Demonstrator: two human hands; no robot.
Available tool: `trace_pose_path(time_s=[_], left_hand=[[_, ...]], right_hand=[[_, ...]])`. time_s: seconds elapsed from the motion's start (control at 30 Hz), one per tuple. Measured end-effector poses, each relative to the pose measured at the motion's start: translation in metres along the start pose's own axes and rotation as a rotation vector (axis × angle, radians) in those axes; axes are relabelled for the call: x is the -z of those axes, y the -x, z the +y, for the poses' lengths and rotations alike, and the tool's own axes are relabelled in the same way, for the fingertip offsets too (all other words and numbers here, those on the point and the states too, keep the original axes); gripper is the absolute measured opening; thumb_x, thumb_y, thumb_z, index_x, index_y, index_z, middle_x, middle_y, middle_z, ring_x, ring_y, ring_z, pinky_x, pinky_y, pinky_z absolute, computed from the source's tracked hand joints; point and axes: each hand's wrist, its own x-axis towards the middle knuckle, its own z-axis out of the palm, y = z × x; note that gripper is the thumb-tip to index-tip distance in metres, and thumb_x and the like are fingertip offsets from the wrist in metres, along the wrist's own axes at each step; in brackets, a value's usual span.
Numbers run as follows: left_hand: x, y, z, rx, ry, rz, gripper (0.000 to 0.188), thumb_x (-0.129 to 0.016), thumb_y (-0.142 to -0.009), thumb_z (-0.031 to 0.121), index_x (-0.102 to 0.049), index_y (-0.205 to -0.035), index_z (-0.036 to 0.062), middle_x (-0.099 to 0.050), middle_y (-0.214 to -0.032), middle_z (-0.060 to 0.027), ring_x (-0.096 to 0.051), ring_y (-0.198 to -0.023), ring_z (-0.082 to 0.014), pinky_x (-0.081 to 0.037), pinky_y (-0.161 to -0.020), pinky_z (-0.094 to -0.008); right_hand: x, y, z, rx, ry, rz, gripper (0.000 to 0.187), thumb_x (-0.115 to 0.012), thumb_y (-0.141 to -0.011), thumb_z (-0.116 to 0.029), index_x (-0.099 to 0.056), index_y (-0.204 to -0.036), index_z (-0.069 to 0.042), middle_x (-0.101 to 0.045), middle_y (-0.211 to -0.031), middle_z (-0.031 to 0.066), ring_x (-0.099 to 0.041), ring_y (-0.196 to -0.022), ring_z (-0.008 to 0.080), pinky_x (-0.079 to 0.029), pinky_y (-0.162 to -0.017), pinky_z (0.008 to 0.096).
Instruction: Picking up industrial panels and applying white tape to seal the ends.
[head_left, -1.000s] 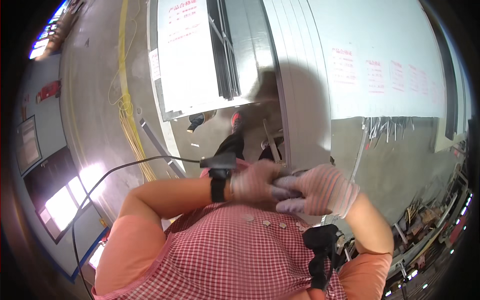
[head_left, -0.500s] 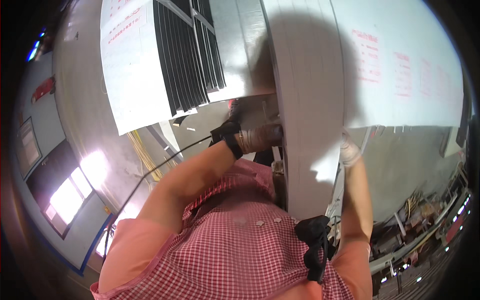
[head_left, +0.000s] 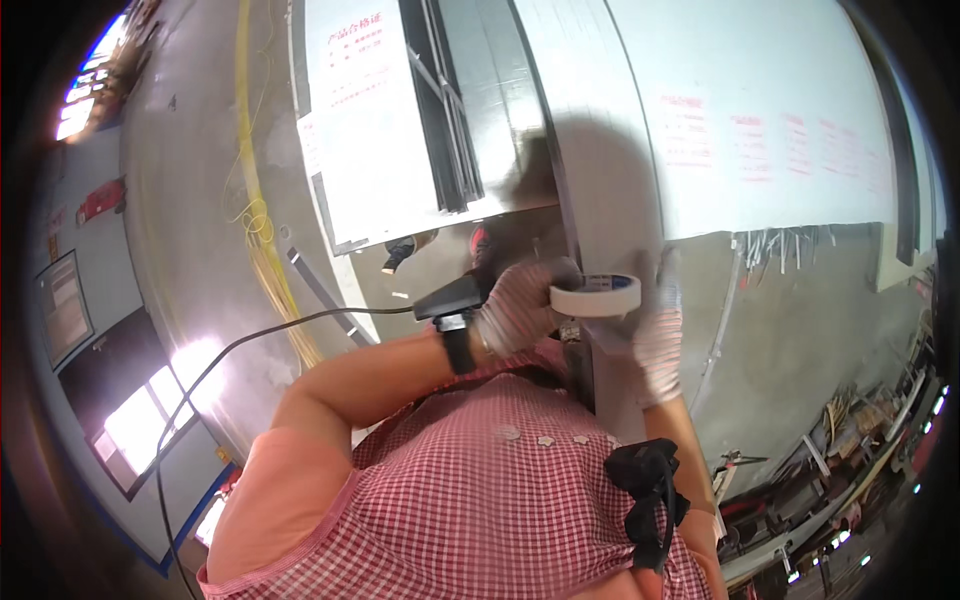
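Holds a roll of white tape [head_left: 597, 303] in the gloved left hand [head_left: 522, 310], with fingers clamped on its left side, out in front of the waist and, as seen from above, over the near part of a long grey panel [head_left: 612, 200]. Caught at a slant, with its outer band turned toward the body and its round opening tilted upward; stretched widest from left to right, crosswise to the panel's long axis, running away from the body toward the top of the view. Impossible to tell whether touching the panel or clear of it. Holds the gloved right hand [head_left: 660, 345] to the right of the roll, along the panel's right edge, with fingers pointing away from the body; too blurred to tell whether together or apart, or whether pressed to the panel. Wears a black strap [head_left: 457, 350] on the left wrist, near a black cable [head_left: 260, 328] trailing off to the left, and a red-and-white checked apron [head_left: 470, 480] with a black device [head_left: 650, 480] at its right side. Flanked on the left by a white sheet [head_left: 365, 150] with red print and dark strips [head_left: 440, 130] beside it, on the right by a broad white surface [head_left: 770, 90] with thin strips [head_left: 775, 250] hanging below its near edge.
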Motion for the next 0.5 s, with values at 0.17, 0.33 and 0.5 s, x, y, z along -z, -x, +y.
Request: trace_pose_path(time_s=[0.17,0.33,0.5], left_hand=[[-0.005,-0.017,0.036,-0.051,-0.216,0.105,0.049,-0.083,-0.071,0.021,-0.064,-0.113,0.0066,-0.071,-0.091,-0.0160,-0.070,-0.086,-0.0326,-0.055,-0.076,-0.0415],[0.006,-0.024,0.041,0.144,-0.196,-0.011,0.046,-0.082,-0.078,0.023,-0.063,-0.112,-0.0004,-0.069,-0.078,-0.0107,-0.068,-0.069,-0.0191,-0.052,-0.063,-0.0323],[0.004,-0.036,0.050,0.342,-0.009,-0.131,0.042,-0.081,-0.080,0.022,-0.063,-0.110,-0.0016,-0.068,-0.075,-0.0114,-0.065,-0.068,-0.0109,-0.049,-0.060,-0.0286]], right_hand=[[0.048,-0.014,-0.042,0.658,0.172,-0.335,0.050,-0.072,-0.084,-0.025,-0.057,-0.124,0.001,-0.069,-0.099,0.0159,-0.067,-0.087,0.0345,-0.053,-0.082,0.0384],[0.099,-0.042,-0.013,0.186,0.012,-0.524,0.028,-0.058,-0.092,-0.019,-0.070,-0.114,-0.008,-0.070,-0.091,0.0185,-0.067,-0.083,0.0363,-0.053,-0.076,0.0398],[0.023,-0.075,0.118,0.018,0.323,-0.183,0.028,-0.056,-0.094,-0.024,-0.072,-0.109,-0.007,-0.071,-0.090,0.0205,-0.068,-0.083,0.0381,-0.055,-0.072,0.0356]])
